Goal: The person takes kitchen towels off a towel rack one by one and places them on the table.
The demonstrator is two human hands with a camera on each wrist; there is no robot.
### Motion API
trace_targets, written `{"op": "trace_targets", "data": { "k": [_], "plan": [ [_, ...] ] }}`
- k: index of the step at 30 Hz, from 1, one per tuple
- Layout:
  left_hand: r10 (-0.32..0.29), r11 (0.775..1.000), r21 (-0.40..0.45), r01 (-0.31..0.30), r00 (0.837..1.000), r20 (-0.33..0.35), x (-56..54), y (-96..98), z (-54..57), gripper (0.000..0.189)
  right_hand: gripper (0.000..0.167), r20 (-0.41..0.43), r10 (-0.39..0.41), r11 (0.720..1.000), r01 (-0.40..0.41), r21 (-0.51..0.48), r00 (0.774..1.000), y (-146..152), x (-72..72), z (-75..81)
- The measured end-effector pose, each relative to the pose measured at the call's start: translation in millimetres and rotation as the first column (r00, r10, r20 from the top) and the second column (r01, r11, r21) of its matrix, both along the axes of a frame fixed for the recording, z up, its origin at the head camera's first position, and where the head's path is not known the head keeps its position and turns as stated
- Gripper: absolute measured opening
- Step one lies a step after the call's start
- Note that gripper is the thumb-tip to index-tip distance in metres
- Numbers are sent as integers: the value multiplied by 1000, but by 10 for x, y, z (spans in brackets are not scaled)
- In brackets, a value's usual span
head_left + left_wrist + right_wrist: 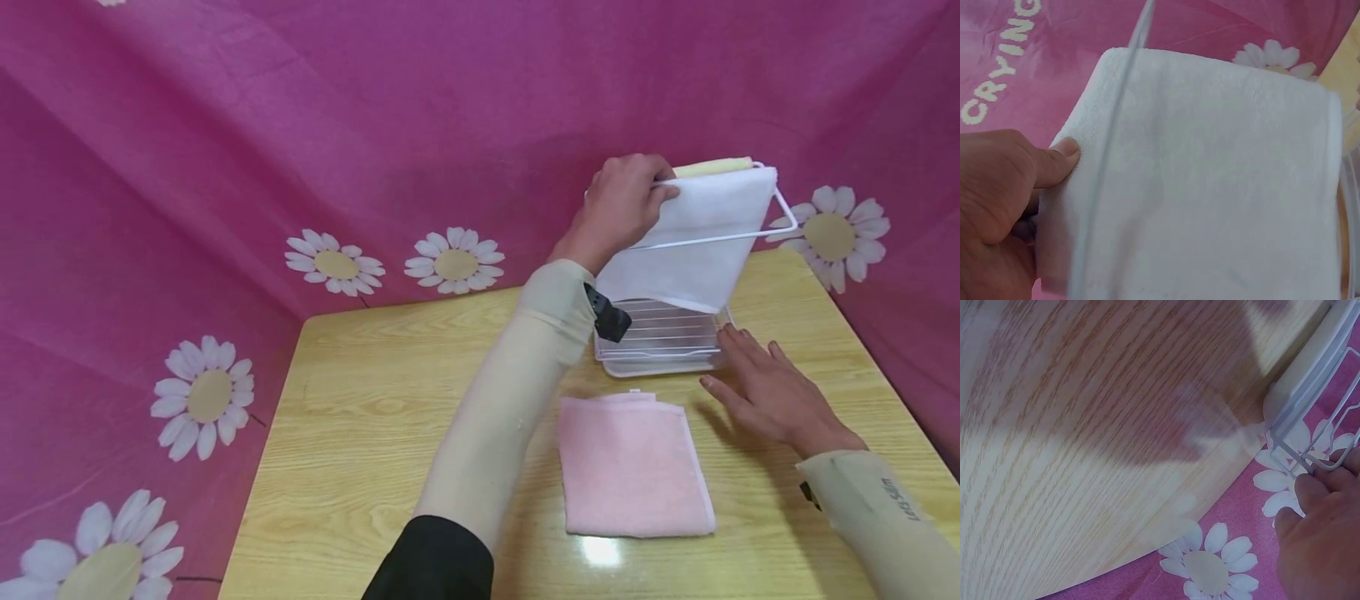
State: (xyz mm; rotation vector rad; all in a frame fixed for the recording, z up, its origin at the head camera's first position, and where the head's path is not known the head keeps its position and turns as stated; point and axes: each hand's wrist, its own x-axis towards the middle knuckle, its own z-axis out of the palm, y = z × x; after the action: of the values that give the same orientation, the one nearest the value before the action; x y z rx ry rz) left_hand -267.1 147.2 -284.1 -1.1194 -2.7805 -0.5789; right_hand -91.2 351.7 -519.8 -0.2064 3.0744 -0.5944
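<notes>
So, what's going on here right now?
A person's left hand pinches the upper edge of a white cloth that hangs down behind a front bar of a white wire rack. The right hand has its fingers at the rack's lower right side. A yellow cloth shows behind the white one, and a folded pink cloth lies on the table in front of the rack.

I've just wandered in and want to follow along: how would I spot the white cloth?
Find the wooden table, then the white wire rack near its far right corner. The white cloth hangs on the rack's upper part, its edge gripped by the left hand. Its colour sets it apart from the yellow cloth behind it and the pink cloth on the table.
</notes>
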Motion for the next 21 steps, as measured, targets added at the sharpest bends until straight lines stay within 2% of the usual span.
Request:
{"op": "trace_targets", "data": {
  "k": [7, 21],
  "plan": [
    [-26, 999, 33, 27, 999, -39, -6, -60, 172, 22, 84, -9, 4, 1000, -4, 1, 1000, 3, 8, -2],
    [-21, 997, 73, 26, 997, -77, 27, -158, 494, 26, 85, -23, 16, 1000, -16, 7, 1000, 38, -2, -3]
  ]
}}
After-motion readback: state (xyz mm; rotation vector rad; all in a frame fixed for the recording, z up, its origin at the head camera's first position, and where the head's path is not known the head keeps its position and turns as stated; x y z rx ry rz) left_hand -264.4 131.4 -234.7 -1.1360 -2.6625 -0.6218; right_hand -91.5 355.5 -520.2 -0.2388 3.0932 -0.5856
